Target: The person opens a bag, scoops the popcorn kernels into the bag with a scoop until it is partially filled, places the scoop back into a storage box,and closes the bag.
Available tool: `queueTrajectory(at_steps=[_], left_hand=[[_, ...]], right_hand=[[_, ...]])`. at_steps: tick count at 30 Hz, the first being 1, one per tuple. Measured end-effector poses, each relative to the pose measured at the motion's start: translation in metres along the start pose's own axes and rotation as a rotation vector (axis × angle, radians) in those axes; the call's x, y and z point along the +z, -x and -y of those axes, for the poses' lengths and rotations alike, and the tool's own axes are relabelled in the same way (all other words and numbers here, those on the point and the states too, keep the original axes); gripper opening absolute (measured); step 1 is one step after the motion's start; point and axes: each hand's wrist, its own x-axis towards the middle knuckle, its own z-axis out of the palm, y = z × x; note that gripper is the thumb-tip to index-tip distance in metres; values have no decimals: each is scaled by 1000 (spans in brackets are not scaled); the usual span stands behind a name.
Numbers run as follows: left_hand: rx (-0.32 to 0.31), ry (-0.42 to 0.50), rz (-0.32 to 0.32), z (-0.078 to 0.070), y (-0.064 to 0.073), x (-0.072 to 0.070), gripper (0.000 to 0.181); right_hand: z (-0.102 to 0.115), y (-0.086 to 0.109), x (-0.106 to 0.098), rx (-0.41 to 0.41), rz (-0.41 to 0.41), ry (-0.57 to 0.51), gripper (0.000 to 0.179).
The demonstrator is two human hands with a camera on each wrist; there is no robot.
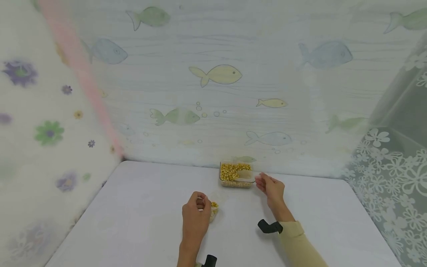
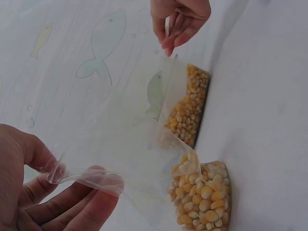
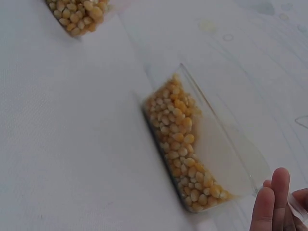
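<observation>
My left hand point(image 1: 197, 213) pinches the top edge of a clear plastic bag point(image 2: 139, 178). Yellow corn kernels point(image 2: 204, 199) fill the bottom of the bag, which rests on the table. Further back, a clear rectangular container point(image 1: 236, 184) holds more corn kernels point(image 3: 175, 139). With its fingertips, my right hand point(image 1: 272, 190) holds a pale spoon point(image 1: 245, 175) by the handle at the container's right end. The spoon's broad rounded bowl lies over the container's right part, among the kernels. My right fingers partly hide its handle.
A white-covered table point(image 1: 140, 207) lies beneath everything. Behind the container rises a pale curtain point(image 1: 217, 44) printed with fish. Flowered cloth point(image 1: 50, 163) hangs on the left, and a sheer panel with white flowers point(image 1: 400, 178) on the right.
</observation>
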Motion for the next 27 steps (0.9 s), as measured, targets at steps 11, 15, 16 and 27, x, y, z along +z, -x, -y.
queueTrajectory(at_steps=[11,15,16,27], left_hand=[[5,-6,-10,1,0,1,6],[1,-10,-9,3,0,1,6],[-1,-12,-9,4,1,1,6],[6,-3,-6,3,-1,2,8]], right_hand=[[-3,3,2,-17,-15,-75,33],[-5,4,2,-21,-30,-83,39],[-6,4,1,-18,-30,-88,39],[-2,5,2,52,21,-187,25]])
